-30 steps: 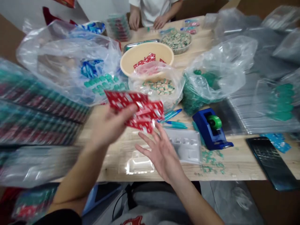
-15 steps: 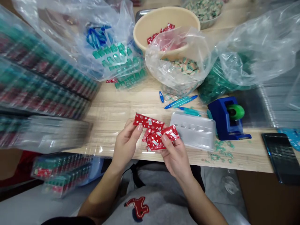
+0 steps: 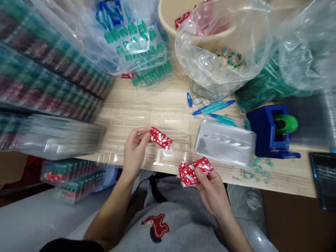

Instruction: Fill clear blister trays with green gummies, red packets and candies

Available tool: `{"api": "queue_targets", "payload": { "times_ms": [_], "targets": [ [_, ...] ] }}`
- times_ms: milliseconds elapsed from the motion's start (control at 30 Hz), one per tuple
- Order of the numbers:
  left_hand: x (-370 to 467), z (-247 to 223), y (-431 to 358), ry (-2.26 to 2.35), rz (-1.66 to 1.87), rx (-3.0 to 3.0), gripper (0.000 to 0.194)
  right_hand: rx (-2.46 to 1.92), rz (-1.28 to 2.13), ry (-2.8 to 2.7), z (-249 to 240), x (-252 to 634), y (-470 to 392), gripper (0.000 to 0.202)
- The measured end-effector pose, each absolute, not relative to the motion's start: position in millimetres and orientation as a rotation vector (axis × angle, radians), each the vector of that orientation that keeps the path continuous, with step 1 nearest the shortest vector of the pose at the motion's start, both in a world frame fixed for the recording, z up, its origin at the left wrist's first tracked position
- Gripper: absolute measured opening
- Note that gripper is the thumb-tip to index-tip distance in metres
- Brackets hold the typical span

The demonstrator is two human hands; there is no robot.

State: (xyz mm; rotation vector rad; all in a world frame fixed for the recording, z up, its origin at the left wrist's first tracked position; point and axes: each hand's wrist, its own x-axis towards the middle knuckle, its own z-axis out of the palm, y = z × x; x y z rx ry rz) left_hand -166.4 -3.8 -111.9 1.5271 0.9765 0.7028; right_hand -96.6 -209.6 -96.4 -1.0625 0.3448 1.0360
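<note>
Between the thumb and fingers of my left hand (image 3: 135,150) is one red packet with white spots (image 3: 160,138), held by its left end over the table. Beneath it lie clear plastic trays (image 3: 170,154) on the wood. My right hand (image 3: 211,187) grips several more red packets (image 3: 193,171), fanned out near the table's front edge. A whitish moulded plastic tray (image 3: 225,143) lies just beyond the right hand. The contents of the packets cannot be seen.
Stacked packed trays (image 3: 44,73) stand at the left. At the back are a cream tub (image 3: 168,17) and a plastic bag of small pieces (image 3: 225,66). Blue pens (image 3: 214,106), a blue tape dispenser (image 3: 270,133) and a phone (image 3: 324,178) lie to the right.
My hands have moved apart. The left drew one packet leftward from the bunch, while the right shifted right and nearer to me with the others. The view has also shifted.
</note>
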Motion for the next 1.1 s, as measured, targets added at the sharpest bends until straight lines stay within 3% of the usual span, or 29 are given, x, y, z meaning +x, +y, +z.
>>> {"api": "queue_targets", "payload": {
  "times_ms": [400, 600, 733, 833, 967, 1100],
  "targets": [
    [-130.3, -131.5, -13.8, 1.012, 0.703, 2.221, 0.015, -1.071, 1.093, 0.266, -95.5, -107.2, -196.0, 0.034],
    [-152.6, -99.3, -13.8, 0.578, 0.312, 2.025, 0.020, -1.292, 1.023, 0.055, -95.9, -102.8, -185.7, 0.025],
    [-157.6, -73.7, -25.4, 0.371, 0.034, 1.900, 0.013, -1.449, 0.976, -0.056, -96.6, -99.7, -175.7, 0.017],
    [-162.3, -68.9, -17.6, 0.429, 0.139, 1.945, 0.011, -1.429, 1.080, -0.086, -98.4, -100.8, -171.4, 0.022],
    [-171.3, -87.3, 38.7, 0.836, 0.597, 2.231, 0.015, -1.311, 1.250, -0.115, -98.6, -102.8, -173.5, 0.028],
    [-172.5, -119.8, 90.8, 0.953, 0.472, 2.579, 0.019, -1.290, 1.281, -0.148, -97.4, -102.2, -181.1, 0.027]
  ]
}}
